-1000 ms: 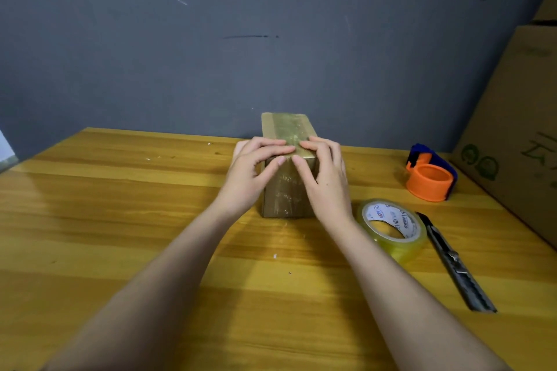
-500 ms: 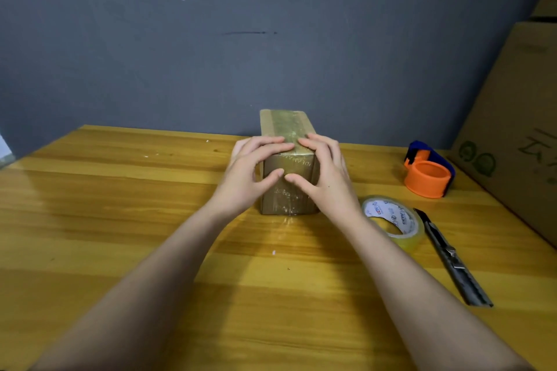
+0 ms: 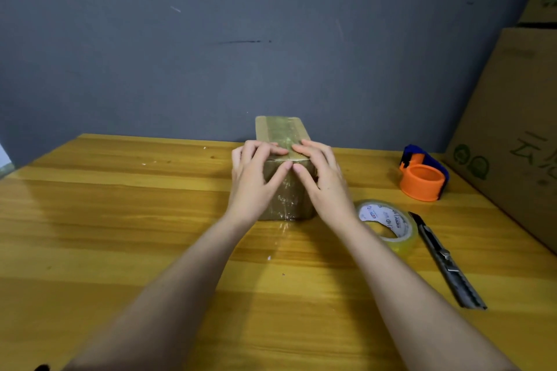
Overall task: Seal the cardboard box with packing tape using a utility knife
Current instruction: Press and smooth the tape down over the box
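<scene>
A small cardboard box [image 3: 281,129] wrapped in shiny clear tape stands in the middle of the wooden table [image 3: 120,220]. My left hand [image 3: 256,181] and my right hand [image 3: 324,182] both lie flat on its near top edge and front face. Their fingers are spread and press on the tape, and the two thumbs meet at the front seam. A roll of clear packing tape [image 3: 388,224] lies flat just right of my right wrist. The utility knife [image 3: 446,259] lies on the table right of the roll, its tip pointing away from me.
An orange and blue tape dispenser [image 3: 422,173] sits at the back right. A large cardboard carton [image 3: 512,129] leans along the table's right edge. A grey wall [image 3: 211,39] rises behind the table.
My fingers have slid along the box's front top edge; both thumbs have come together at the middle of the front face. The box, tape roll and knife stay in place.
</scene>
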